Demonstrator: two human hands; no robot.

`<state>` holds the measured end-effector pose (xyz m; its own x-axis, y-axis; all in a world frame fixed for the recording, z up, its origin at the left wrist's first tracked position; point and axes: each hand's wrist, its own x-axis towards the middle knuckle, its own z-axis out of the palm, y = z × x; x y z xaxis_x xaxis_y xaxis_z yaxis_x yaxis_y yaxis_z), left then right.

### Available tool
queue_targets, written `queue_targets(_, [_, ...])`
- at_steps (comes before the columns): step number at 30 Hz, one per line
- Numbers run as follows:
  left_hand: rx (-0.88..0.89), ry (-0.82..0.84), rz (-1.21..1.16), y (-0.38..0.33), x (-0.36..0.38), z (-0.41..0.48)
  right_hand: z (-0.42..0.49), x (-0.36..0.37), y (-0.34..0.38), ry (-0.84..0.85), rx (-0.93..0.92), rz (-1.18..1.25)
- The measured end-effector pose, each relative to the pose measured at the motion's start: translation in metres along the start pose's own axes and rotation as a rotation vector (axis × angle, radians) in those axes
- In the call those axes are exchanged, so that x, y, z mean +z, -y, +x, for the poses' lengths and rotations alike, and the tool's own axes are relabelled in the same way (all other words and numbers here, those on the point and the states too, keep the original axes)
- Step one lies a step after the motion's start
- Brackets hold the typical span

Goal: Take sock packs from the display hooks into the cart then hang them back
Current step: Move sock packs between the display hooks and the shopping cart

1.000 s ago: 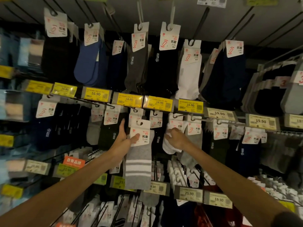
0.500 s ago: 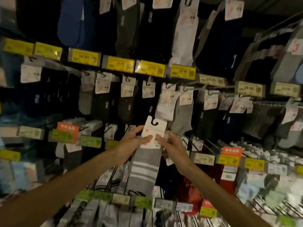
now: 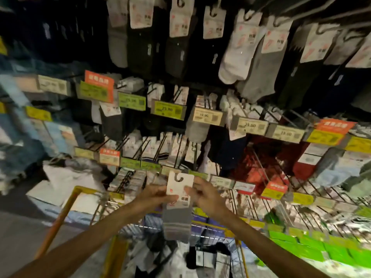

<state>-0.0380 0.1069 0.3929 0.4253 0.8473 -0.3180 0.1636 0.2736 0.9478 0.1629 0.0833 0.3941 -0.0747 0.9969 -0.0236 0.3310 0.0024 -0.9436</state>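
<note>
You hold one grey sock pack [image 3: 177, 218] off the display, over the far end of the cart [image 3: 212, 234]. Your left grip [image 3: 152, 195] pinches the left edge of its white card and your right grip [image 3: 204, 195] pinches the right edge, so both are grasping the same pack. The sock hangs straight down below the card, in front of the cart's wire rim. The hook slot at the top of the card is free and touches no hook. Down in the cart, nearer to you, lie other packs [image 3: 202, 255], dark and white ones, but the blur keeps you from counting them. Beyond the grips, the display hooks [image 3: 259, 155] carry rows of packs behind price labels [image 3: 207, 116]. You look to be partway through the taking half. Some packs are in the cart, and this one seems headed there but is not yet in. It could equally be on its way back up; you cannot tell which. Either way, most of the hanging back is left to do.
</note>
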Motion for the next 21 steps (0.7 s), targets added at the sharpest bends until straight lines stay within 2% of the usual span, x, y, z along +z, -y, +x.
queue_targets(6, [-0.188, -0.005, -0.003, 0.069, -0.015, 0.016, 0.006, 0.05, -0.083, -0.045, 0.107, -0.004])
queue_targets(11, [-0.26, -0.019, 0.017, 0.099, -0.024, 0.04, 0.022, 0.074, -0.117, -0.119, 0.117, 0.029])
queue_targets(15, [-0.328, -0.018, 0.044, 0.118, -0.035, 0.071, 0.048, 0.092, -0.132, -0.174, 0.23, 0.017])
queue_targets(21, [-0.276, -0.042, 0.146, 0.127, -0.048, 0.126, 0.091, 0.103, -0.14, -0.267, 0.31, 0.023])
